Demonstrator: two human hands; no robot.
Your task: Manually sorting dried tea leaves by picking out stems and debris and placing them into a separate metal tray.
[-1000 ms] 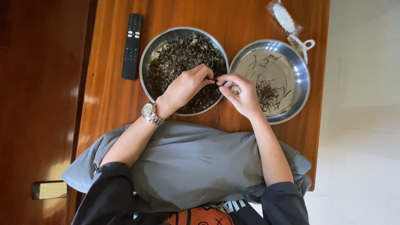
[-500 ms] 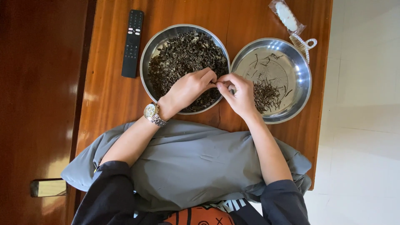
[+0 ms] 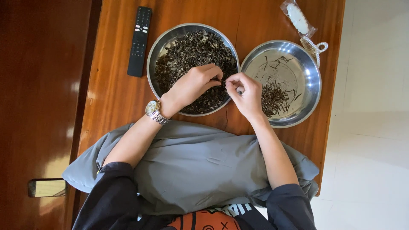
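Note:
My left hand, with a wristwatch on its wrist, hovers over a steel bowl heaped with dark dried leaves. Its fingertips pinch a thin dark sprig. My right hand meets it from the right and pinches the same sprig, above the gap between the two bowls. A second steel bowl on the right holds a small pile of thin dark stems.
A black remote control lies left of the bowls on the wooden table. A small plastic packet with a white object and a white loop lie at the far right. A grey cushion rests under my forearms.
Both hands stay together over the bowls' meeting rims, shifting only slightly while working the sprig.

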